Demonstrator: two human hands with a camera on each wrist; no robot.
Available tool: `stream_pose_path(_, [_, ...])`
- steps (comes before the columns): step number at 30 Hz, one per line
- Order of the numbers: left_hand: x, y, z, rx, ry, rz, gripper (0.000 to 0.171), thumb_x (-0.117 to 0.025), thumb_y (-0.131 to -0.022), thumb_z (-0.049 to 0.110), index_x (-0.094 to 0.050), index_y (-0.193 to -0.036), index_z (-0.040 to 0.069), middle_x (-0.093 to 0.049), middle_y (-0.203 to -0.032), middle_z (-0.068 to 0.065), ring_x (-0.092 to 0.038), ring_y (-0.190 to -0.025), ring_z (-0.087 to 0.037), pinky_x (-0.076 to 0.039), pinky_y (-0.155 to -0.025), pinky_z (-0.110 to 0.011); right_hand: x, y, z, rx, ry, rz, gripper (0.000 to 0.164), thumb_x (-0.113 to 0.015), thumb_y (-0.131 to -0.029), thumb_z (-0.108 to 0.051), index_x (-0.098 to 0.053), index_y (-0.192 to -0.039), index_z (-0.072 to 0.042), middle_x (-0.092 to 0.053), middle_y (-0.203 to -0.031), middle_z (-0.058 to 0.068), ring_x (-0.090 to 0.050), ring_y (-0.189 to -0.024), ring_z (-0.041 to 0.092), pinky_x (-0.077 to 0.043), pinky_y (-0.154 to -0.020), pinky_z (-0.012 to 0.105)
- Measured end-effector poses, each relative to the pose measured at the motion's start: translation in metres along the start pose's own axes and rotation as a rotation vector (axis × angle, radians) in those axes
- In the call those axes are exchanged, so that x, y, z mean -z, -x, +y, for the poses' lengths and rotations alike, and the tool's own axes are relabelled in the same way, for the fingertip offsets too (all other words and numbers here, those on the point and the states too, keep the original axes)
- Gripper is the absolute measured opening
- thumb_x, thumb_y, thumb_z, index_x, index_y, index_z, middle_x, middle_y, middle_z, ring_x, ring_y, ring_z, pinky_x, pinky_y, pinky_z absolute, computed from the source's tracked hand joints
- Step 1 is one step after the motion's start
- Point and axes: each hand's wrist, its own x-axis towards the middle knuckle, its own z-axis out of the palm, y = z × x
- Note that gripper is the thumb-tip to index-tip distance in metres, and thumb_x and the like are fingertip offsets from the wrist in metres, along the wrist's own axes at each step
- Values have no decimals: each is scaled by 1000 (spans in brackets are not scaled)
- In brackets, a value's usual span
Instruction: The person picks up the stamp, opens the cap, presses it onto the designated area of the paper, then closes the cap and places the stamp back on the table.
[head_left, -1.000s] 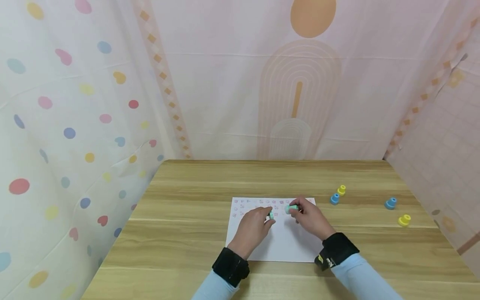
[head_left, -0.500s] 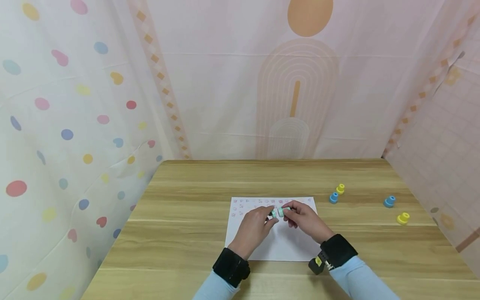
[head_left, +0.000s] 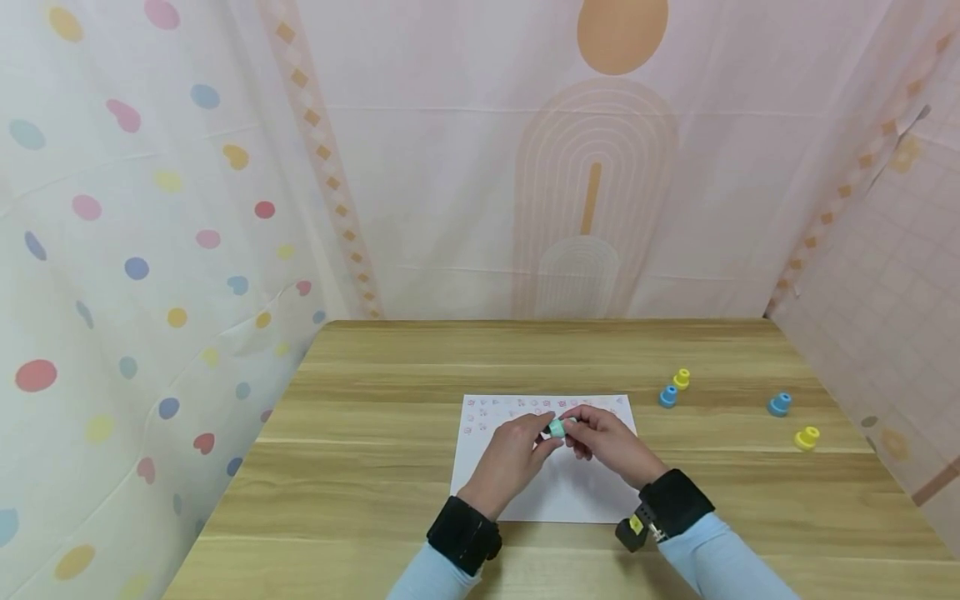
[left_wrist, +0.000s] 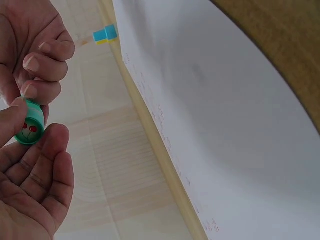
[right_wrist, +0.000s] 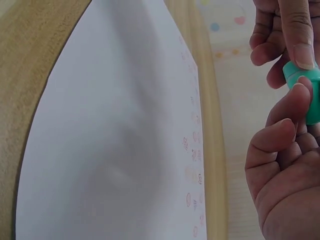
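Note:
Above the sheet of paper (head_left: 570,492) my left hand (head_left: 504,454) and right hand (head_left: 615,446) meet at a small mint-green toy stamp (head_left: 557,428). The left wrist view shows a red cherry picture on the round end of the stamp (left_wrist: 31,131), which the left thumb and fingers pinch. From the other side, my right fingers grip its body, partly covering it. In the right wrist view the left thumb lies along the green barrel (right_wrist: 295,75), its two parts together. Rows of small reddish prints run along the paper's far edge.
Right of the paper stand a yellow stamp (head_left: 681,379) and a blue stamp (head_left: 668,397) close together. Farther right are another blue stamp (head_left: 779,405) and another yellow stamp (head_left: 807,438). Patterned curtains enclose the wooden table (head_left: 360,467) at the back and sides.
My right hand has moved left with its green piece until it meets the piece in my left hand. The gap between the two pieces has closed. The left hand has hardly moved.

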Motion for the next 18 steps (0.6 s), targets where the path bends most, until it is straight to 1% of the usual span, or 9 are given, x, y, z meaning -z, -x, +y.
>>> stream_pose_path(5, [1, -1, 0, -21, 10, -2, 36, -64, -90, 26, -66, -119, 5, -70, -90, -4, -57, -75, -9, -55, -65, -24, 1, -1, -2, -12, -28, -12, 31, -47, -101, -23, -57, -108, 5, -52, -80, 4, -49, -70, 17, -42, -64, 25])
stream_pose_path(10, [2, -4, 2, -50, -4, 15, 32, -60, -93, 28, -65, -116, 6, -65, -83, -2, -53, -70, -9, -53, -63, -23, 2, -3, -7, 11, -81, -43, 33, -46, -102, -24, -56, -107, 7, -52, -78, 2, -49, -69, 15, -43, -64, 24])
stream_pose_path(15, [3, -5, 3, -38, -2, 31, 38, -61, -91, 30, -64, -121, 7, -66, -85, -2, -53, -72, -9, -53, -63, -24, 2, -3, -11, 16, -109, -56, 36, -44, -102, -25, -54, -109, 9, -53, -76, 0, -50, -68, 14, -44, -62, 23])
stream_pose_path(18, [4, -5, 4, -37, 3, 29, 41, -62, -91, 31, -62, -124, 7, -68, -89, -2, -56, -75, -11, -55, -65, -25, 2, -3, -12, 8, -116, -55, 36, -44, -103, -25, -54, -110, 9, -53, -77, 1, -50, -67, 14, -43, -62, 23])
